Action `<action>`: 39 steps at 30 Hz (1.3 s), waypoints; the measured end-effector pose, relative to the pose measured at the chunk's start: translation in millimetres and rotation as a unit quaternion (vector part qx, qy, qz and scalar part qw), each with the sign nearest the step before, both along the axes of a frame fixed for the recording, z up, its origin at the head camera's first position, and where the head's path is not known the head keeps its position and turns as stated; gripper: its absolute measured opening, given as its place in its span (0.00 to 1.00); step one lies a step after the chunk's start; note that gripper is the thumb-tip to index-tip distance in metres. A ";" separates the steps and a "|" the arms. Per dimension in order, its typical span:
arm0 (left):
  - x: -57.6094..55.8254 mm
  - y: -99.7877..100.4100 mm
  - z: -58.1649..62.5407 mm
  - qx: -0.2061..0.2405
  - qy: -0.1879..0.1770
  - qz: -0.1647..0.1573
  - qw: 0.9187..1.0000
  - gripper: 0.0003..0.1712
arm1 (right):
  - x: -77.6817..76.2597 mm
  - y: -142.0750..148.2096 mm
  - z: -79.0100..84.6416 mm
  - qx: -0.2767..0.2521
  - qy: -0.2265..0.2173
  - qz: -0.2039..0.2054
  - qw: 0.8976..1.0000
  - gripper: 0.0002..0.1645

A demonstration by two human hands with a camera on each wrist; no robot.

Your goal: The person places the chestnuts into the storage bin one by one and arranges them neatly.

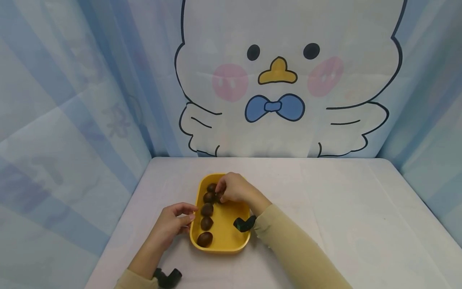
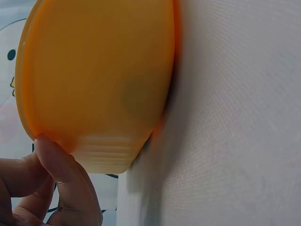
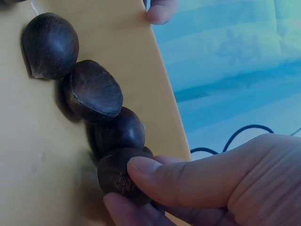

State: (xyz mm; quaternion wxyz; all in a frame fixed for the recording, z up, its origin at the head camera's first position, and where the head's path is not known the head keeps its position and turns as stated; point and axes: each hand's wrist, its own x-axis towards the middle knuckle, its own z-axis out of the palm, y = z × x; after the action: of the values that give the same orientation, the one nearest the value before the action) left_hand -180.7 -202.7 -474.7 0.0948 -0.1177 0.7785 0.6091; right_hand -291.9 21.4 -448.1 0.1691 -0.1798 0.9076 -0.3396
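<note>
Brown chestnuts form a row along the left side of a yellow tray. My right hand is over the tray's far part and pinches one chestnut between thumb and fingers. In the right wrist view that chestnut overlaps its dark, glossy neighbour. My left hand is at the tray's left side, its fingertips on the rim. Seen from the left wrist, a bent finger touches the yellow wall just under the rim, and the other fingers are partly hidden.
The tray stands on a table with a pale cloth. Behind rises a curtain with a cartoon chick, and blue-striped curtains hang at the sides. A dark strap piece at my right wrist hangs over the tray.
</note>
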 end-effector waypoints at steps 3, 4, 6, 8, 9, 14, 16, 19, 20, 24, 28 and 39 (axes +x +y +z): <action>0.0 0.5 -0.1 -0.002 0.001 0.001 1.000 0.13 | 0.4 -0.8 -0.3 0.002 -0.003 -0.003 1.000 0.14; 0.0 0.6 -0.2 -0.002 0.001 0.001 1.000 0.13 | 0.5 -1.0 -0.4 0.003 -0.002 -0.002 1.000 0.13; 0.0 0.8 -0.4 -0.004 0.002 0.002 1.000 0.13 | 0.6 -1.0 -0.5 0.005 0.000 0.002 1.000 0.13; 0.3 1.0 -0.5 -0.005 0.002 0.003 1.000 0.13 | 0.8 -0.9 0.0 0.012 0.009 0.010 1.000 0.12; 0.4 1.0 -0.5 -0.005 0.003 0.003 1.000 0.13 | 1.0 -0.9 0.3 0.014 0.013 0.013 1.000 0.12; 0.6 0.5 -0.7 -0.002 0.002 0.003 1.000 0.13 | 1.4 -1.3 1.9 0.020 0.013 0.016 1.000 0.12; 0.7 0.2 -1.0 0.000 0.001 0.003 1.000 0.13 | 1.3 -1.1 1.7 0.017 0.008 0.011 1.000 0.11; 0.5 0.0 -1.4 0.002 -0.001 0.004 1.000 0.13 | 2.4 -0.4 4.0 0.013 0.004 0.000 1.000 0.11; 0.3 0.1 -1.6 0.003 0.000 0.004 1.000 0.13 | 2.7 0.0 5.1 0.010 0.000 -0.004 1.000 0.12; 0.1 0.4 -1.2 0.001 0.004 0.002 1.000 0.13 | 2.9 3.2 11.6 0.002 -0.015 -0.012 1.000 0.19; 0.7 1.3 0.5 -0.005 0.008 0.001 1.000 0.13 | 1.2 8.6 14.5 -0.011 -0.017 -0.001 1.000 0.20; 1.3 3.0 2.7 -0.014 0.007 0.003 1.000 0.13 | 4.9 27.7 19.4 -0.088 -0.064 0.008 0.994 0.19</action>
State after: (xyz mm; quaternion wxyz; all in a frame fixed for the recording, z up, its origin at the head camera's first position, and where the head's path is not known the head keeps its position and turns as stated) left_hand -179.5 -199.7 -472.0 0.0859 -0.1173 0.7872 0.5994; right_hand -287.0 49.1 -428.7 0.2129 -0.1796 0.8603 -0.4271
